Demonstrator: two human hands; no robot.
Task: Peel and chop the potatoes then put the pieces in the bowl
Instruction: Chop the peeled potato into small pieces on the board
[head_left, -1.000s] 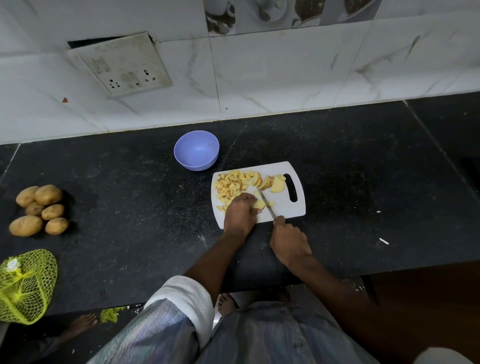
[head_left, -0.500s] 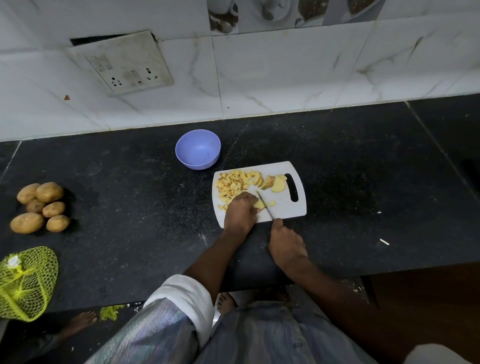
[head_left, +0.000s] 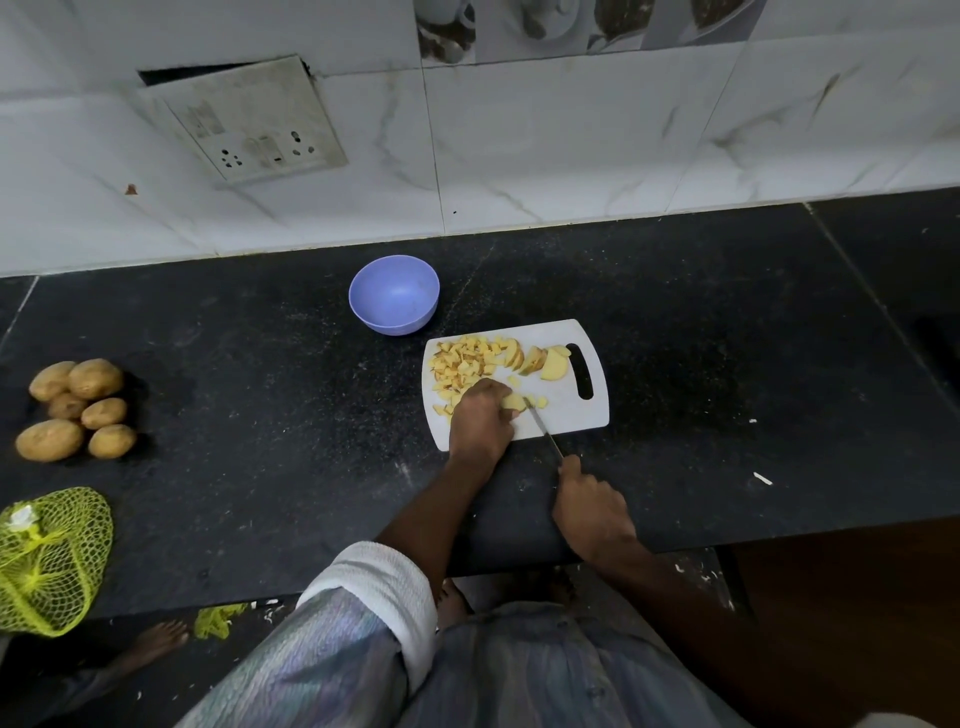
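Head view shows my left hand on the white cutting board, fingers curled down and pinching a potato piece against it. My right hand is off the board's near edge, over the black counter, fingers wrapped round the handle of the knife, whose blade slants up to the piece. Chopped pieces are heaped on the board's far left, with larger slices toward its handle slot on the right. A purple bowl stands just beyond the board's far left corner, apart from it, with nothing in it. Open counter stretches right of the board to the tile seam and left as far as the whole potatoes; a yellow net bag overhangs the near edge at left. The tiled wall closes the far side. Compared with half a second ago, my right hand has drawn back toward me, and the blade tip now lies lower on the board; my left hand keeps its grip.
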